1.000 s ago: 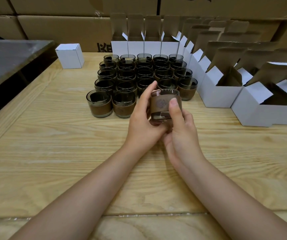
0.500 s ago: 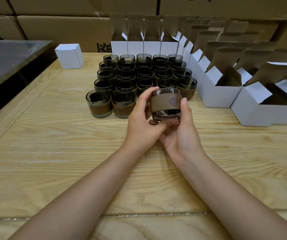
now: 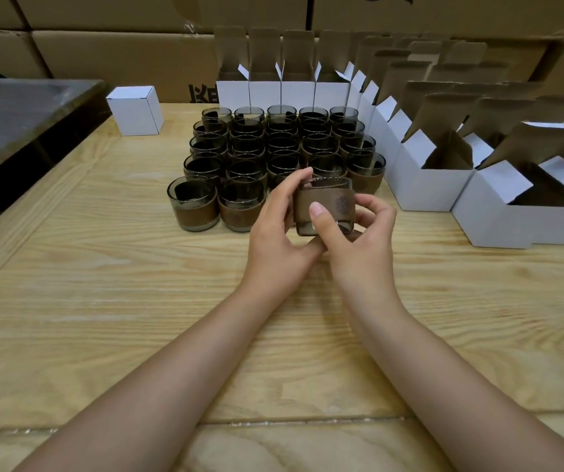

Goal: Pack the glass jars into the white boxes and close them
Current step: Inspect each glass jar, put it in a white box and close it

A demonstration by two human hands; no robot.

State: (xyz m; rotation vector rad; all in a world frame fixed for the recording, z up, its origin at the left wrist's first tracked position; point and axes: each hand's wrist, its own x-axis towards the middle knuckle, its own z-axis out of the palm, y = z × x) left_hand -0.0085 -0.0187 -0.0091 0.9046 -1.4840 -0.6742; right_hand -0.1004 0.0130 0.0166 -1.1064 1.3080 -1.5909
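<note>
Mid-frame, above the counter (image 3: 103,301), the left hand (image 3: 273,240) and right hand (image 3: 362,240) both curl around 1 jar (image 3: 324,207), near the open white boxes (image 3: 427,185) at right.

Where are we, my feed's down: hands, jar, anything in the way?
One jar gripped by left hand and right hand, not boxed. Nearest open box at right, nothing between.

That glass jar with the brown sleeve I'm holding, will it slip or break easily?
Likely fragile: the held jar is tinted glass. Its brown sleeve probably adds friction, so slipping seems unlikely. On its side, it would probably roll on the table.
</note>
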